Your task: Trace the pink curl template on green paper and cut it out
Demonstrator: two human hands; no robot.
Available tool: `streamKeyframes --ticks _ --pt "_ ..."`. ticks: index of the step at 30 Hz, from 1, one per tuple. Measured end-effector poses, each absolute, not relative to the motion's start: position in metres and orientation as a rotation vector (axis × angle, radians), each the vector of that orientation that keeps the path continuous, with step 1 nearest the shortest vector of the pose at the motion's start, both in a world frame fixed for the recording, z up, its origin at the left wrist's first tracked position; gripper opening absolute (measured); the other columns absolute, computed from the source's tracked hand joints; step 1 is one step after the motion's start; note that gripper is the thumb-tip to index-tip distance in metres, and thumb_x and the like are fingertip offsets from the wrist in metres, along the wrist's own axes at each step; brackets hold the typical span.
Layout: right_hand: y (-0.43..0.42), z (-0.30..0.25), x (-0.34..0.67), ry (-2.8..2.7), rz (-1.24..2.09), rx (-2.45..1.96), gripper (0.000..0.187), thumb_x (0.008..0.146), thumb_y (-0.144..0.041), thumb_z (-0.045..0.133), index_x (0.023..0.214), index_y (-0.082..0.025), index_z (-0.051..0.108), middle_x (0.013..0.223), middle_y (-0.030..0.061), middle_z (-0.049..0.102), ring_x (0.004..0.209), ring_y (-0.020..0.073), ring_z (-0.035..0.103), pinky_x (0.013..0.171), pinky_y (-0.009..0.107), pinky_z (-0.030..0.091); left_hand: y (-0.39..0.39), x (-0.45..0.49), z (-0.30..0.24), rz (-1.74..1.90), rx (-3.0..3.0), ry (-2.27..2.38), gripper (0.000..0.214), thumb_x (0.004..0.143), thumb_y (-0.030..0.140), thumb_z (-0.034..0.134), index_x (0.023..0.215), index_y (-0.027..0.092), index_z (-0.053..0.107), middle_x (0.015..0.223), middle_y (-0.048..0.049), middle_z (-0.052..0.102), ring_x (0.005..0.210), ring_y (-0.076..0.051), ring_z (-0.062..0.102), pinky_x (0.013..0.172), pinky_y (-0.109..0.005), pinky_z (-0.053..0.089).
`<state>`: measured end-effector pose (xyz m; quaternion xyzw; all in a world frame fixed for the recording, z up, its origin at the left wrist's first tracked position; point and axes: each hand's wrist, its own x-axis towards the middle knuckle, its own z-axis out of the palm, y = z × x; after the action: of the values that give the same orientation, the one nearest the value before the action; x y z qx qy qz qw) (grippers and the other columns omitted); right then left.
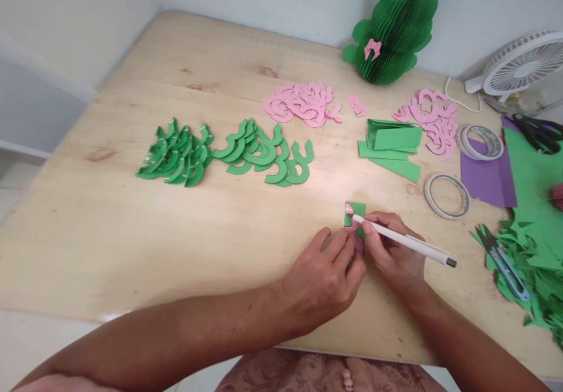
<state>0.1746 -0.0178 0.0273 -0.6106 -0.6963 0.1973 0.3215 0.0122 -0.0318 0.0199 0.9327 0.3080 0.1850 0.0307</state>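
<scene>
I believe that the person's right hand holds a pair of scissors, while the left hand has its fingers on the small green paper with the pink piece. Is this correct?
Not quite: in the head view, the right hand holds a white pen, not scissors. The left hand does have its fingers on the small green paper with the pink piece.
</scene>
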Motion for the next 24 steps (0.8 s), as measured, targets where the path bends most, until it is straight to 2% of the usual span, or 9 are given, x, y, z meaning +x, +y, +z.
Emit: streamKeyframes --ticks 16,24 --pt "-0.0174 0.0297 0.1734 -1.807 0.517 -1.637 0.005 0.084 -0.022 0.056 0.082 -0.020 0.060 0.065 -0.0014 0.065 0.050 0.0107 0.058 0.049 0.022 0.047 -0.0322 0.0120 0.0191 0.563 2.876 0.951 0.020 0.089 0.013 0.043 0.101 0.008 0.059 0.112 -0.0188 0.063 0.113 -0.028 0.053 0.083 -0.041 0.046" --pt "-0.0188 0.0280 0.1736 -1.804 0.497 -1.635 0.006 0.084 -0.023 0.056 0.081 -0.020 0.061 0.067 -0.0001 0.066 0.054 0.0128 0.060 0.053 0.024 0.048 -0.0322 0.0122 0.0189 0.562 2.865 0.951 0.020 0.089 0.013 0.044 0.101 0.007 0.059 0.114 -0.0195 0.062 0.113 -0.029 0.053 0.083 -0.041 0.046"
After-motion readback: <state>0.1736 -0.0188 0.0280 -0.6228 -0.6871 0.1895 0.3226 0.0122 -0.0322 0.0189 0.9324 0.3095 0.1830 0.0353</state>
